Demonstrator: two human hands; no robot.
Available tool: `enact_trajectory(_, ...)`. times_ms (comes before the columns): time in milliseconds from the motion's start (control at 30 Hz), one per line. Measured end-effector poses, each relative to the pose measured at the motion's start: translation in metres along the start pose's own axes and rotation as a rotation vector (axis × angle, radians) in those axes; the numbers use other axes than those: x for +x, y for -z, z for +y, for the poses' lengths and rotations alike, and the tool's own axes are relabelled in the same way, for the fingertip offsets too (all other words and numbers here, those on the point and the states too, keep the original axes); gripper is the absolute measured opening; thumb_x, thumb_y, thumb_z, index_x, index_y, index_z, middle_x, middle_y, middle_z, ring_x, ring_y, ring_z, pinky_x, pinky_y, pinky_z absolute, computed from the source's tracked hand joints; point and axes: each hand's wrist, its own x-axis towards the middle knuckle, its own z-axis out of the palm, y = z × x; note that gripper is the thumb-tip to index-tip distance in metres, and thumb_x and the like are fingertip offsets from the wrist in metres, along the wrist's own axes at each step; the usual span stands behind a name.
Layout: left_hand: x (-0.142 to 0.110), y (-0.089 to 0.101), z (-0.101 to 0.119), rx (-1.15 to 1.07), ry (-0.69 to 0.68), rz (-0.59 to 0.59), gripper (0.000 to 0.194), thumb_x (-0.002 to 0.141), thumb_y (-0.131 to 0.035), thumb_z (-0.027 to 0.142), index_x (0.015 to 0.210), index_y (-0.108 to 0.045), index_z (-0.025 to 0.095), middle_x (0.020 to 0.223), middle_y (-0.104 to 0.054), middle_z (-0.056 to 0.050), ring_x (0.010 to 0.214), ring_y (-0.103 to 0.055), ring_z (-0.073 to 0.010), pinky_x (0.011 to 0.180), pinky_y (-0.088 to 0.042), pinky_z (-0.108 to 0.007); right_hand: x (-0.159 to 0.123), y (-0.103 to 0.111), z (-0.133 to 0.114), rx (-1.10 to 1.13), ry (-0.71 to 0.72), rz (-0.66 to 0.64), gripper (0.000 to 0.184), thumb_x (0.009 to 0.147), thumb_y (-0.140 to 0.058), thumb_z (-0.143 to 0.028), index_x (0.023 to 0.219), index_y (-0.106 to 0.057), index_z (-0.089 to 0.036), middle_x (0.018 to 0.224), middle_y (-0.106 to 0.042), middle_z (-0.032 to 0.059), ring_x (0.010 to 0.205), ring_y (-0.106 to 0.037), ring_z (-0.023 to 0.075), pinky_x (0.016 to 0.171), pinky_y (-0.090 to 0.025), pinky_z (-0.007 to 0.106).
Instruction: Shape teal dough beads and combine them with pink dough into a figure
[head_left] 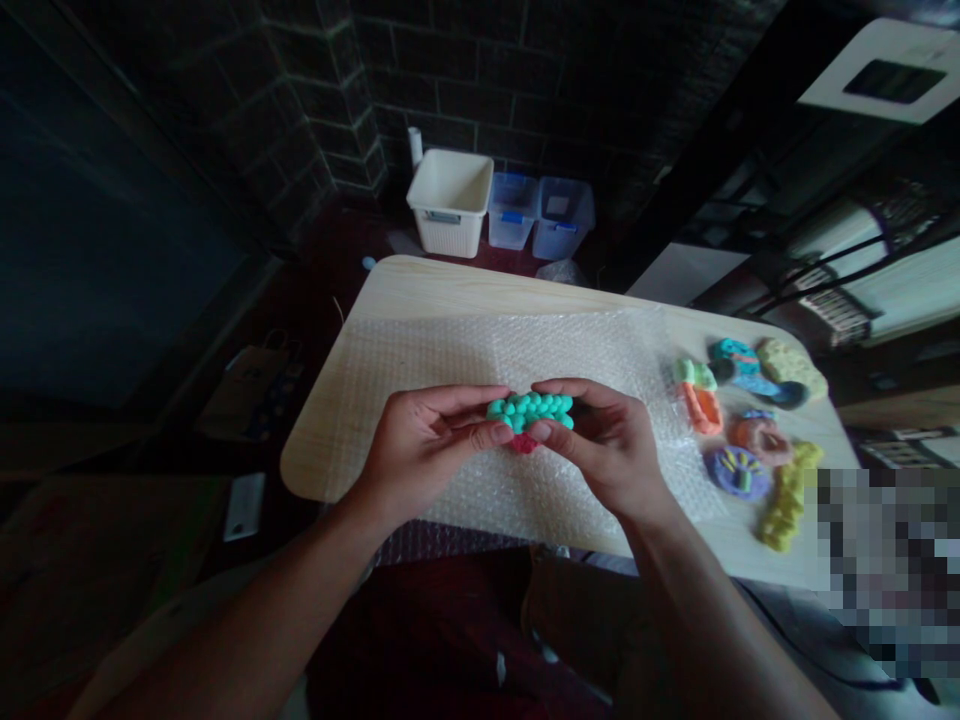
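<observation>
Both my left hand [427,447] and my right hand [604,445] pinch a bumpy teal modelling clay piece [530,411] from either side, holding it just above a sheet of bubble wrap [465,400]. The piece is made of many small rounded lumps. A bit of red clay [523,444] shows under its near edge, below my fingertips. The clay's ends are partly hidden by my fingers.
The bubble wrap lies on a rounded pale wood table [420,285]. Several finished-looking clay shapes, including a yellow strip [786,500] and a purple disc [736,472], lie at the right. A white basket [450,202] and blue-lidded clear bins [540,215] stand beyond the table by a brick wall.
</observation>
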Motion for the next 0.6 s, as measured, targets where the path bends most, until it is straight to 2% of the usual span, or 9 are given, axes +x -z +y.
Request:
enact_trajectory(167, 0.0010, -0.0012, 0.0021, -0.072, -0.076, 0.009, 0.047, 0.066, -0.100, 0.010, 0.109, -0.085, 0.022, 0.107, -0.088, -0.006, 0.094, -0.086, -0.0232, 0.084, -0.072, -0.029, 0.0008, 0.0012, -0.0003, 0.011, 0.000, 0.010, 0.032, 0.075, -0.098, -0.021, 0.105, -0.086, -0.026, 0.087, -0.084, 0.0018, 0.068, -0.074, 0.0144, 0.063, -0.064, 0.027)
enact_trajectory(333, -0.0003, -0.0024, 0.0027, 0.050, -0.191, 0.053, 0.023, 0.074, -0.095, 0.009, 0.090, -0.088, 0.023, 0.106, -0.088, -0.005, 0.101, -0.085, -0.0219, 0.092, -0.070, -0.028, 0.0012, 0.0013, 0.0017, 0.030, -0.003, 0.027, 0.032, 0.074, -0.099, -0.024, 0.103, -0.086, -0.026, 0.087, -0.084, 0.0020, 0.067, -0.074, 0.0149, 0.063, -0.065, 0.029)
enact_trajectory(600, -0.0020, -0.0057, -0.0003, 0.136, -0.251, 0.123, 0.016, 0.077, -0.096, 0.017, 0.088, -0.089, 0.026, 0.103, -0.087, -0.004, 0.097, -0.085, -0.0216, 0.090, -0.071, -0.030, 0.0001, -0.0008, 0.0051, 0.055, -0.025, 0.055, 0.032, 0.075, -0.098, -0.023, 0.104, -0.085, -0.027, 0.084, -0.082, 0.0011, 0.067, -0.072, 0.0136, 0.061, -0.062, 0.026)
